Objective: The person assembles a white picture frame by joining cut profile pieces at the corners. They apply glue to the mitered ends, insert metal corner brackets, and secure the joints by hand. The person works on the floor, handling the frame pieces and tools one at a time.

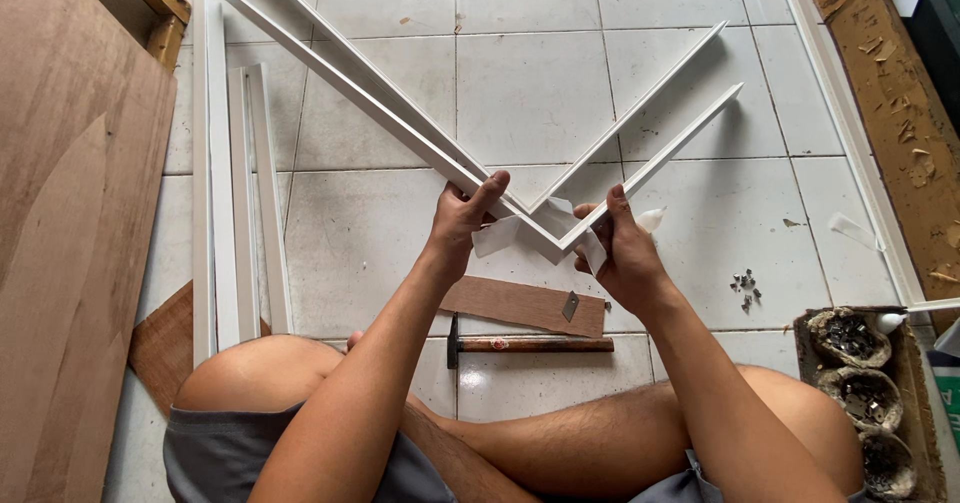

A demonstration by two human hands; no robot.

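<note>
We're mid corner-joint — left hand (pixel 462 215) and right hand (pixel 622 248) each grasp a white moulding strip (pixel 380 88), mitred ends meeting. Next, we judge — hold flush; hammer (pixel 530 344) near.

My left hand (pixel 462 215) and right hand (pixel 622 248) meet at the corner joint (pixel 540 228) of two frame strips (pixel 400 118), which spread away from me in a V. Below my hands a wood slat (pixel 520 305) lies on the floor, a hammer (pixel 530 344) nearer me. Loose strips (pixel 235 203) lie left, a tray of fasteners (pixel 865 403) right.
</note>
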